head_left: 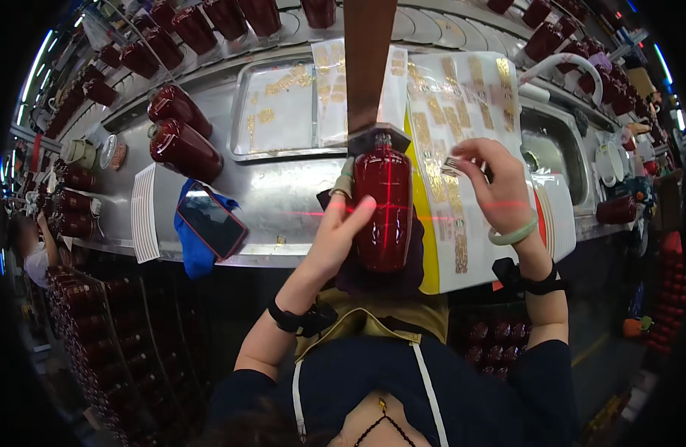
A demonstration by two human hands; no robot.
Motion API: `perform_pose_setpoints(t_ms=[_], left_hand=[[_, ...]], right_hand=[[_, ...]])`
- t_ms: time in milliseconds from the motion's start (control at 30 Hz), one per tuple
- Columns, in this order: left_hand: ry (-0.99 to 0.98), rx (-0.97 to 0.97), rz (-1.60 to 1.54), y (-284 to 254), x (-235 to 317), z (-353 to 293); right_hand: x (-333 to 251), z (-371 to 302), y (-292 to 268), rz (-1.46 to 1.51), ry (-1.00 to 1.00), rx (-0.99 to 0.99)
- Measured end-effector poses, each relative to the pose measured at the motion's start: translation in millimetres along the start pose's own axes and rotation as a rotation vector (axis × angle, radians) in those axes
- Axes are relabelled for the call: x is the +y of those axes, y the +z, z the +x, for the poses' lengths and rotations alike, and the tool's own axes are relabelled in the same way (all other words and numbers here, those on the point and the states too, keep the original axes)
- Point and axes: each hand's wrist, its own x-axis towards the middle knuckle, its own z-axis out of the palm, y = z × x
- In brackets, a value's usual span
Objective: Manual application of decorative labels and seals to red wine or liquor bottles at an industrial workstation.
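Red bottle lying lengthwise at the front edge of a steel bench, neck pointing away. Left hand on its side, fingers loosely spread. Right hand just beside, fingertips pinched on a small gold sticker. Sticker sheets beneath; phone further left.

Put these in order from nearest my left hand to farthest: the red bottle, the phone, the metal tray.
1. Red bottle: touching the left hand.
2. Phone: to its left, on a blue cloth.
3. Metal tray: farther back on the counter.
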Motion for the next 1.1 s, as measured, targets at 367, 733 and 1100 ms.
perform_pose_setpoints(t_ms=[367, 733, 1100], left_hand=[[0.047, 0.025, -0.012, 6, 4, 4], [0.068, 0.103, 0.208, 18, 9, 3], [-0.005, 0.101, 0.230, 12, 10, 2]], right_hand=[[-54, 4, 20, 0.387, -0.010, -0.347], [-10, 16, 59, 0.309, 0.177, -0.022], [-3, 13, 90, 0.681, 0.481, -0.076]])
